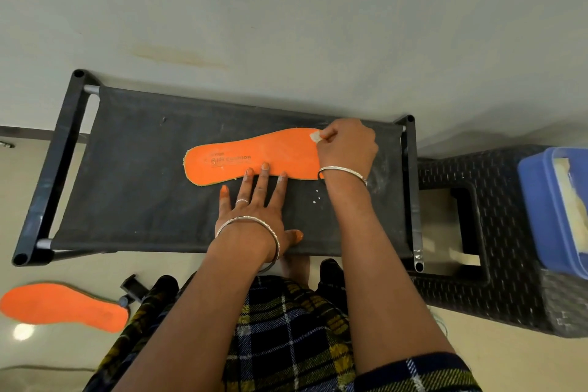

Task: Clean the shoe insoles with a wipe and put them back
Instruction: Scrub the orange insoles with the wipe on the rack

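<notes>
Pinching pale wipe (315, 136) — against flat orange insole (254, 153).

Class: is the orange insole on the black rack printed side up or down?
Up: lettering shows on the top face of the orange shoe insole, pressed flat by the left hand.

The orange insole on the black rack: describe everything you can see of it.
The orange insole lies flat and lengthwise on the rack's dark fabric shelf, narrow heel end to the left, broad toe end to the right. It looks like thin foam with a pale, slightly frayed rim; darker lettering is printed near the heel. The left hand presses its near edge with straight fingertips. The right hand covers the toe end, pinching a small whitish wipe at its far edge.
</notes>
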`<state>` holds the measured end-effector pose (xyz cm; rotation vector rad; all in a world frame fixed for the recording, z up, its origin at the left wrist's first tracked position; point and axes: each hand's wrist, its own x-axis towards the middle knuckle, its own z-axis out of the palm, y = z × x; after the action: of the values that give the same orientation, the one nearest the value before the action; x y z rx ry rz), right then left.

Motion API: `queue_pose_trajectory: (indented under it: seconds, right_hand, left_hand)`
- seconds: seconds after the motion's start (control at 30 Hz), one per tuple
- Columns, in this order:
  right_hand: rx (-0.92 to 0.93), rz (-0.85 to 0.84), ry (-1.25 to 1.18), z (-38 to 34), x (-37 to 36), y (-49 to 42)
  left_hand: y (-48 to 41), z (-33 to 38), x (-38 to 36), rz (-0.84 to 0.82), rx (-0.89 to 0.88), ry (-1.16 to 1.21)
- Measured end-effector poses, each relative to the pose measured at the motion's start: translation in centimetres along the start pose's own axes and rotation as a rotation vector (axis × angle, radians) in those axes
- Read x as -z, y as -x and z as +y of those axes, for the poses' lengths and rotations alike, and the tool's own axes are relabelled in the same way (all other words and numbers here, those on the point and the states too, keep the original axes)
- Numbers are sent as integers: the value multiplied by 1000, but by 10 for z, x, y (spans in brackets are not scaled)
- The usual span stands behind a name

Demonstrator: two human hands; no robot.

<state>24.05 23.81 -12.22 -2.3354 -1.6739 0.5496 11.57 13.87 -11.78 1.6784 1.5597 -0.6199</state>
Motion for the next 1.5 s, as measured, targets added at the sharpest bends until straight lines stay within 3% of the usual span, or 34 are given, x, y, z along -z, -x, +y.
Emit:
queue_pose_trajectory:
  seconds: [0.17, 0.37, 0.43, 0.6, 0.83, 0.93, 1.07, 1.23, 1.3, 1.5]
  right_hand:
    - [181, -165, -18, -22, -13, 12]
    - [-75, 25, 12, 4, 7, -6]
    - [-69, 39, 57, 1, 3, -4]
    - [142, -184, -4, -20, -11, 7]
    - [-115, 21, -9, 9, 2, -10]
    - [-35, -94, 34, -1, -6, -5]
    - [46, -321, -100, -13, -8, 2]
    - [-168, -126, -67, 9, -3, -13]
    - [-172, -84, 0, 9, -6, -15]
    - [17, -367, 9, -15, -13, 0]
  left_hand:
    - [-2, 0, 0, -5, 1, -10]
    - [-1, -3, 1, -3, -3, -1]
    - [-1, -3, 0, 0, -1, -5]
    - [-3, -3, 1, -6, -1, -14]
    - [-2, -5, 0, 1, -5, 3]
    - [-2, -5, 1, -4, -2, 0]
    - [-2, -4, 2, -10, -1, 4]
    - [1, -6, 3, -5, -5, 13]
    - [1, -6, 3, -6, -4, 10]
    - [0, -5, 3, -17, 5, -6]
